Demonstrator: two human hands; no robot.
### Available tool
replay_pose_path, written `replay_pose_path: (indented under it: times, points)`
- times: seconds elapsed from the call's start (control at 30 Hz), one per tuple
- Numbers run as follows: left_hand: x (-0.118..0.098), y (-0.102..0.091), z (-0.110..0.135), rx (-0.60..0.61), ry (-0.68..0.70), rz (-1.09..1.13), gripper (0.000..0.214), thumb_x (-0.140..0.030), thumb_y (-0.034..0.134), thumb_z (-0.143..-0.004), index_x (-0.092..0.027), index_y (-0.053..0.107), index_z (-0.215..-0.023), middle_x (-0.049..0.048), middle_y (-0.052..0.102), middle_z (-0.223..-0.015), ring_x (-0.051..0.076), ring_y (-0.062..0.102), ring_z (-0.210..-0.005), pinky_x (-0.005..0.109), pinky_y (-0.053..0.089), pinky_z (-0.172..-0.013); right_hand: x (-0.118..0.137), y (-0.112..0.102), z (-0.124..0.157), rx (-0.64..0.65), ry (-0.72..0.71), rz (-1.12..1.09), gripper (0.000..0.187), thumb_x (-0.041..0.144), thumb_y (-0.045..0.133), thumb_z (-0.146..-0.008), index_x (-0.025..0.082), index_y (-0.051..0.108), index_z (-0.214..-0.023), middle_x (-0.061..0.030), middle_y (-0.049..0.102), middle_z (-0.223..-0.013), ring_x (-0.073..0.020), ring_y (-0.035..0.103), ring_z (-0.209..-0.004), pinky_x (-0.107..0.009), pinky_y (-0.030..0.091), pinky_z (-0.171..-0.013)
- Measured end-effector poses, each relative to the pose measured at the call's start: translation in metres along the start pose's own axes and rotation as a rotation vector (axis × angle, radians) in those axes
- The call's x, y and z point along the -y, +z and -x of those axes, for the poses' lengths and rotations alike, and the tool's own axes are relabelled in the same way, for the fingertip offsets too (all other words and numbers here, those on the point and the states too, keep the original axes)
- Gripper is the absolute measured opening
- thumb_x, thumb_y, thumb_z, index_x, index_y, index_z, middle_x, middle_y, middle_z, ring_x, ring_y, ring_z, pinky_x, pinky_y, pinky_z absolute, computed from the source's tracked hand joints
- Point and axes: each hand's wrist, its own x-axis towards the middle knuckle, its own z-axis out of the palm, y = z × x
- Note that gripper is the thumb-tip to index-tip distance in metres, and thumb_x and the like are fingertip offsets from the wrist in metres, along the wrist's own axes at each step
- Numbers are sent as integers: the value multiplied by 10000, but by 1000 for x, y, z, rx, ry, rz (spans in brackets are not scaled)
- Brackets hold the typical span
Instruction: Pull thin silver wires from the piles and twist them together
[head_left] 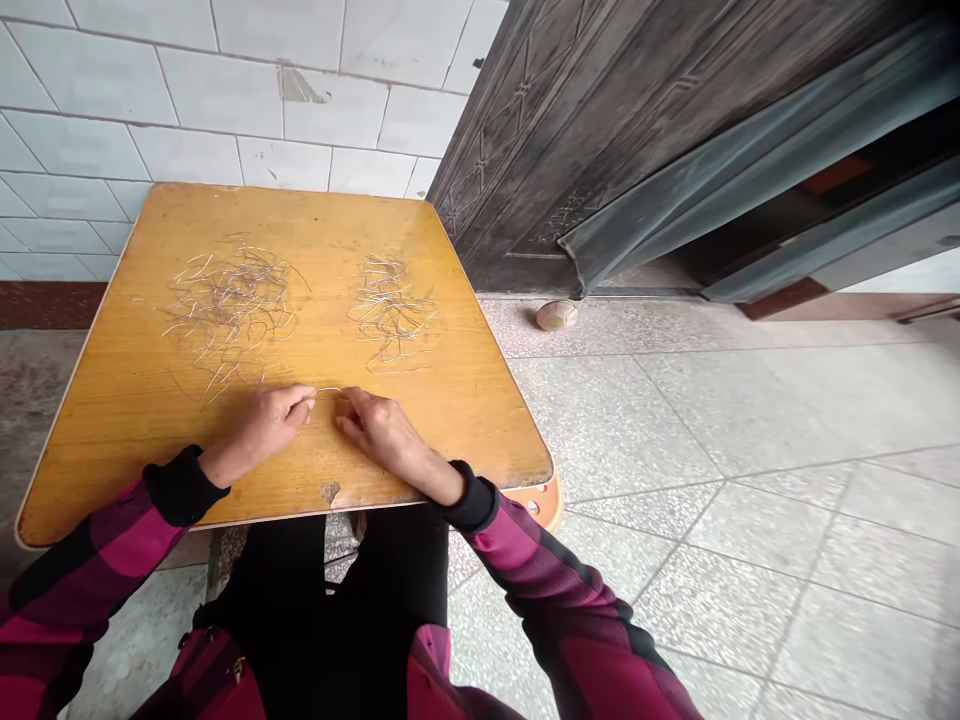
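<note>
Left hand (264, 426): fingers were pinched together on the wire (328, 389).
Right hand (382, 428): fingers were clamped on its other end.
Wire: was held at the table (127, 420) near edge.
Big pile (229, 310), small pile (390, 305): were spread mid-table.

Lit evenly by soft daylight, bright but without harsh glare. Only a mild sheen on the tabletop (450, 410) and the pale floor (750, 420). Weak, diffuse shadow beneath the tabletop's near edge. Sharp at the centre, down to the thin wires (232, 305). Bowed and stretched toward the edges, along the wall tiles (187, 90) and door (600, 150); smeared in the bottom corners.
</note>
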Motion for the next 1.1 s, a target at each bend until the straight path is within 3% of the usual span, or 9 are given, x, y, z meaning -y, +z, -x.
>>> replay_pose_path:
  times: [0.1,0.23,0.33,0.5,0.67,0.8,1.1]
  points:
    - [1,1,0,-11,58,-187,210,-147,517,-890,-148,706,-983,68,757,-798,160,682,-652,255,498,-623,13,4,0,-32,65,229,366,251,455,-959,135,515,-1301,-121,706,-1067,-204,672,-816,-277,401,-640]
    - [0,4,1,11,112,-315,221,-202,514,-930,-140,705,-1023,109,766,-894,205,713,-712,290,514,-637,18,10,-3,-31,89,388,367,359,361,-1019,163,564,-1253,-102,713,-979,-206,679,-783,-281,337,-553]
    - [-1,7,3,30,139,-369,228,-215,520,-935,-147,695,-1065,104,765,-869,203,712,-714,289,517,-638,14,12,-3,-46,21,438,348,296,333,-1033,186,547,-1284,-90,695,-949,-172,658,-763,-280,290,-528]
    - [-3,4,3,-8,176,-383,202,-218,513,-944,-158,679,-1043,63,747,-778,168,678,-633,255,475,-575,5,8,-1,-57,-36,467,309,266,359,-1025,261,590,-1231,-40,657,-897,-131,580,-660,-282,238,-513]
    - [-4,-1,0,-31,270,-280,211,-189,479,-957,-171,675,-880,40,713,-798,145,652,-676,243,463,-612,1,5,-1,-101,-120,473,253,225,401,-1012,220,654,-1020,-31,639,-877,-122,546,-694,-286,226,-526]
    - [-6,-1,-1,-21,286,-282,235,-158,459,-951,-156,667,-840,48,666,-795,145,621,-700,248,453,-634,2,6,-2,-108,-186,423,249,209,399,-1011,214,640,-1073,-31,634,-866,-119,528,-687,-278,240,-535]
    - [-8,-8,4,117,340,-416,289,-154,438,-946,-165,645,-745,11,579,-656,129,510,-573,270,334,-540,-11,-5,-3,30,-299,336,286,173,434,-985,276,665,-1119,-9,661,-899,-118,505,-638,-292,191,-528]
